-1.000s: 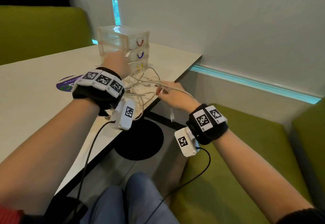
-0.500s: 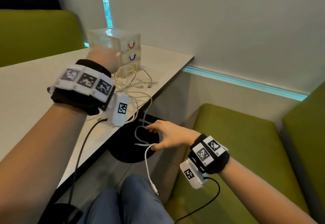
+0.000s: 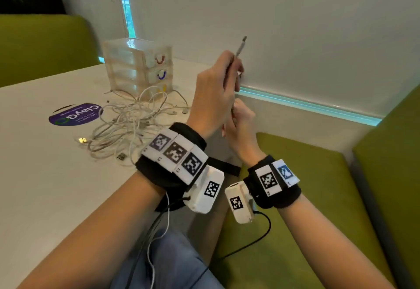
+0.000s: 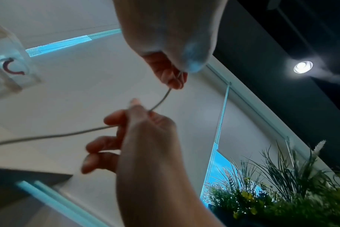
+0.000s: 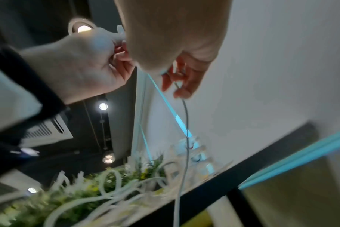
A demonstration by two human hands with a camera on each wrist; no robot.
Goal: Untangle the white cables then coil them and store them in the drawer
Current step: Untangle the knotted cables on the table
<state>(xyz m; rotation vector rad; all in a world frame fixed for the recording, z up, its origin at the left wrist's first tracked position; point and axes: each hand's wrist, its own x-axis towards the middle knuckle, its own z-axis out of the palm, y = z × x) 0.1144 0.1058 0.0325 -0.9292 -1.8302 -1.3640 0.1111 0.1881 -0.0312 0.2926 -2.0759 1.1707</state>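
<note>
One white cable (image 4: pixel 161 99) runs between my two hands, which are raised close together off the table's right edge. My left hand (image 3: pixel 234 70) is uppermost and pinches the cable near its end, with the plug (image 3: pixel 241 46) sticking up above the fingers. Just below it my right hand (image 3: pixel 236 116) grips the same cable, and the rest of it (image 5: pixel 186 122) hangs down toward my lap. The remaining white cables (image 3: pixel 131 125) lie in a tangled heap on the table. Behind the heap stands the clear drawer unit (image 3: pixel 138 66), its drawers closed.
The white table (image 3: pixel 45 186) carries a purple round sticker (image 3: pixel 75 113) left of the heap. A green bench seat (image 3: pixel 306 209) is under my right arm, and a white wall (image 3: pixel 295 38) is close behind my hands. Black wrist-camera leads hang over my lap.
My right hand came up from below the table edge with the cable. My left hand left the heap and took hold of the cable's plug end, so both hands now hold it.
</note>
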